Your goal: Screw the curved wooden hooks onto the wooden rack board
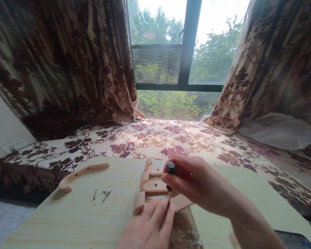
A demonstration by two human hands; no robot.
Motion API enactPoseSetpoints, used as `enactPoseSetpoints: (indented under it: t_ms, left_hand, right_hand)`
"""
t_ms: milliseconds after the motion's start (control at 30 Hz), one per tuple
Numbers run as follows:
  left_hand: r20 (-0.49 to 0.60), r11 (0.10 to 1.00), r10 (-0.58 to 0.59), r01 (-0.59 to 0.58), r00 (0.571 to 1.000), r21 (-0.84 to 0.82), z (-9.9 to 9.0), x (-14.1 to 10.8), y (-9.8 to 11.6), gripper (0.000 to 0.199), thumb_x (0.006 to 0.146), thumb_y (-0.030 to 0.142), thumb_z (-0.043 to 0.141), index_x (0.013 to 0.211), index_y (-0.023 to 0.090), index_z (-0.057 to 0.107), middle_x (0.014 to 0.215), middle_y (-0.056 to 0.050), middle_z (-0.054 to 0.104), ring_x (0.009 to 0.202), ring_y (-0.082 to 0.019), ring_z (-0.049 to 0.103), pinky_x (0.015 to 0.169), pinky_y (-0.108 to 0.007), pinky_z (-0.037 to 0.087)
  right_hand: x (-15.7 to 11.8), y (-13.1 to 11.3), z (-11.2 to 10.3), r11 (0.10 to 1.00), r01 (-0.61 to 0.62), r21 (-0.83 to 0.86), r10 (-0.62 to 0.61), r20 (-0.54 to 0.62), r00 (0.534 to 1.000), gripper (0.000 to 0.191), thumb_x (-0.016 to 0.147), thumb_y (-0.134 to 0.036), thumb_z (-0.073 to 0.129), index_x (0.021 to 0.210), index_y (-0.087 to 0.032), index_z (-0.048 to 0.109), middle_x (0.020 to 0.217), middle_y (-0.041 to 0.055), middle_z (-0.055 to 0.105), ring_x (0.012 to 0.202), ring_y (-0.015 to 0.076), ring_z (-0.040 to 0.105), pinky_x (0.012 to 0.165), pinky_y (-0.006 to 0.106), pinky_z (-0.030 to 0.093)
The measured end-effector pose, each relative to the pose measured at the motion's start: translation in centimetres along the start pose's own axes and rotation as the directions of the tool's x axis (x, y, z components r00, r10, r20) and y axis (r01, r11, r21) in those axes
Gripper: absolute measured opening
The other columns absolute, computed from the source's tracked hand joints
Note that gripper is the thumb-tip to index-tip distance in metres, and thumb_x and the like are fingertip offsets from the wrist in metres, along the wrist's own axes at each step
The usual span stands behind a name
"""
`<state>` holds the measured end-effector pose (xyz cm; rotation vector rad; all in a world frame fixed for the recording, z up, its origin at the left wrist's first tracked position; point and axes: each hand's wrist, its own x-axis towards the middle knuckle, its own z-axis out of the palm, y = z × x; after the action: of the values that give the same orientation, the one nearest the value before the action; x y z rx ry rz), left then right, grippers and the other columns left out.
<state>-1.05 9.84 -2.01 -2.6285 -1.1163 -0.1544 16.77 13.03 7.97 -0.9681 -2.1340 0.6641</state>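
Note:
My right hand (188, 176) is wrapped around a screwdriver (171, 167) with a dark handle, held upright with its shaft pointing down. My left hand (150, 223) grips the nearest curved wooden piece (139, 204), its fingers close around the screwdriver's lower end. Whether a screw sits under the tip is hidden by those fingers. Two more curved wooden pieces with dark screw holes, one of them a wooden piece (155, 186) just beyond my left hand, lie in a row. Beneath them is a brown bundle (185, 226) in clear plastic wrap.
Another curved wooden piece (85, 171) lies at the left of the pale wooden board (75, 221). Several loose screws (106, 195) are scattered near it. A phone (292, 238) lies at the right front. Behind the board are a flower-patterned cloth (150, 138), curtains and a window.

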Motion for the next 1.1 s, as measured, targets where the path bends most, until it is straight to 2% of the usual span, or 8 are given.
enactPoseSetpoints:
  t_ms: [100, 167, 267, 433, 633, 733, 900, 1100]
  left_hand:
    - [-0.037, 0.999, -0.027, 0.029, 0.999, 0.040, 1.4, 0.0, 0.3, 0.039, 0.092, 0.023, 0.037, 0.129, 0.023, 0.050, 0.117, -0.008, 0.063, 0.107, -0.024, 0.058, 0.072, -0.026, 0.055]
    - [-0.047, 0.998, -0.032, 0.034, 0.998, 0.054, 1.8, -0.1, 0.4, 0.040, 0.092, 0.023, 0.038, 0.130, 0.023, 0.049, 0.117, -0.008, 0.063, 0.108, -0.023, 0.057, 0.073, -0.026, 0.055]
    - [-0.047, 0.997, -0.014, 0.018, 0.999, 0.076, 0.9, -0.1, 0.2, 0.040, 0.092, 0.021, 0.036, 0.129, 0.023, 0.049, 0.118, -0.008, 0.062, 0.108, -0.023, 0.057, 0.072, -0.027, 0.055]
    - [-0.006, 0.996, 0.057, -0.056, 0.998, 0.069, -0.8, -0.1, -0.2, 0.039, 0.091, 0.017, 0.034, 0.127, 0.021, 0.051, 0.120, -0.007, 0.061, 0.106, -0.023, 0.059, 0.068, -0.025, 0.055]
    - [-0.123, 0.997, -0.039, 0.047, 0.992, 0.066, 2.8, -0.3, 0.3, 0.039, 0.090, 0.022, 0.042, 0.127, 0.025, 0.050, 0.115, -0.007, 0.062, 0.105, -0.022, 0.057, 0.068, -0.023, 0.054]
    - [-0.162, 0.994, -0.031, 0.048, 0.986, 0.103, 3.9, -0.4, 0.4, 0.036, 0.090, 0.024, 0.042, 0.126, 0.026, 0.051, 0.112, -0.006, 0.063, 0.103, -0.023, 0.058, 0.063, -0.023, 0.054]
    - [-0.107, 0.995, -0.025, 0.035, 0.994, 0.094, 3.0, -0.4, 0.3, 0.039, 0.091, 0.020, 0.039, 0.129, 0.025, 0.047, 0.115, -0.007, 0.062, 0.105, -0.022, 0.057, 0.067, -0.023, 0.053]
    - [-0.067, 0.999, -0.034, 0.036, 0.997, 0.035, 2.6, -0.4, 0.4, 0.040, 0.092, 0.020, 0.037, 0.130, 0.024, 0.046, 0.118, -0.008, 0.060, 0.108, -0.023, 0.055, 0.070, -0.025, 0.054]
  right_hand:
    - [-0.2, -0.1, -0.2, 1.000, -0.013, 0.006, 0.013, 0.031, 0.999, 0.001, 0.084, -0.022, 0.055, 0.083, -0.021, 0.056, 0.063, -0.0071, 0.044, 0.055, 0.0059, 0.036, 0.049, 0.018, 0.030]
    - [-0.2, -0.2, -0.3, 0.999, 0.002, 0.043, -0.004, 0.055, 0.998, 0.004, 0.085, -0.022, 0.054, 0.081, -0.020, 0.056, 0.061, -0.0073, 0.042, 0.054, 0.0055, 0.035, 0.048, 0.017, 0.030]
    - [-0.1, -0.4, -0.1, 0.997, 0.029, 0.076, -0.033, 0.043, 0.999, 0.014, 0.084, -0.021, 0.055, 0.072, -0.019, 0.050, 0.059, -0.0075, 0.040, 0.055, 0.0050, 0.033, 0.048, 0.016, 0.029]
    - [0.2, -0.2, 0.4, 1.000, 0.025, 0.018, -0.024, -0.025, 0.999, 0.022, 0.083, -0.023, 0.057, 0.067, -0.020, 0.042, 0.057, -0.0079, 0.037, 0.053, 0.0056, 0.032, 0.047, 0.018, 0.027]
    - [0.0, 0.2, 0.6, 1.000, 0.009, -0.024, -0.009, -0.002, 1.000, 0.018, 0.085, -0.018, 0.051, 0.070, -0.020, 0.042, 0.058, -0.0074, 0.040, 0.053, 0.0065, 0.034, 0.048, 0.021, 0.027]
    - [0.1, 0.4, 0.7, 0.997, -0.002, -0.074, 0.001, -0.015, 1.000, 0.017, 0.083, -0.017, 0.051, 0.069, -0.020, 0.042, 0.059, -0.0068, 0.040, 0.054, 0.0069, 0.035, 0.049, 0.022, 0.026]
    - [0.3, 0.5, 0.8, 0.994, -0.049, -0.095, 0.044, -0.058, 0.997, 0.021, 0.086, -0.021, 0.048, 0.067, -0.020, 0.039, 0.058, -0.0060, 0.039, 0.054, 0.0080, 0.034, 0.048, 0.024, 0.025]
    - [0.1, 0.5, 0.9, 0.994, -0.052, -0.099, 0.048, -0.045, 0.998, 0.019, 0.087, -0.024, 0.049, 0.070, -0.020, 0.041, 0.061, -0.0055, 0.042, 0.055, 0.0082, 0.036, 0.049, 0.024, 0.026]
